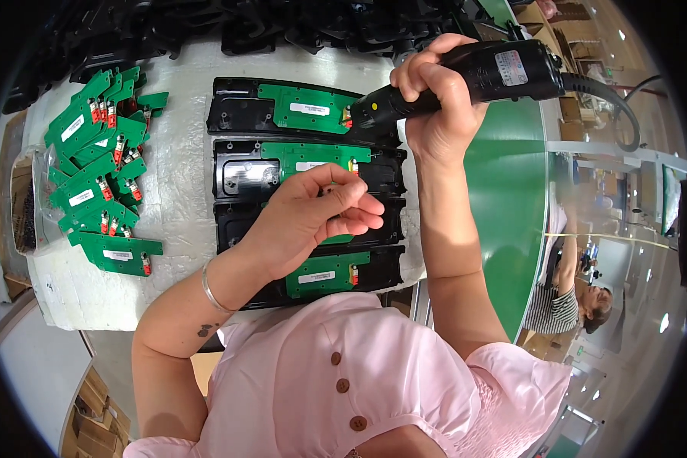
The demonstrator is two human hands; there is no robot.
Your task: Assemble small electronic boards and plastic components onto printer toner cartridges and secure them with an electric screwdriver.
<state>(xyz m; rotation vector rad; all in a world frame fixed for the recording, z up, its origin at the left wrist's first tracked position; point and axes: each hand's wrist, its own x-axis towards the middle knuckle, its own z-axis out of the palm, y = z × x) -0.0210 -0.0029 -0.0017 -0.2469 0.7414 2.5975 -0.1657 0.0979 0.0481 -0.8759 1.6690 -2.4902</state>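
Four black panels (382, 267) lined up from the near edge of the counter (183, 221), each with a green circuit board (305, 288). Left hand (309, 208) hung over the middle ones, fingers half curled; couldn't tell if it pinched anything. Loose green boards (91, 174) sat heaped by the left edge. Right hand (444, 99) gripped a corded black tool (477, 72), nose over the farthest panel's right end. Black parts (252, 40) crowded the far edge.

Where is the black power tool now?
In the head view, the black power tool is at upper right, in the right hand, its tip over the right end of the top panel in the column of four.
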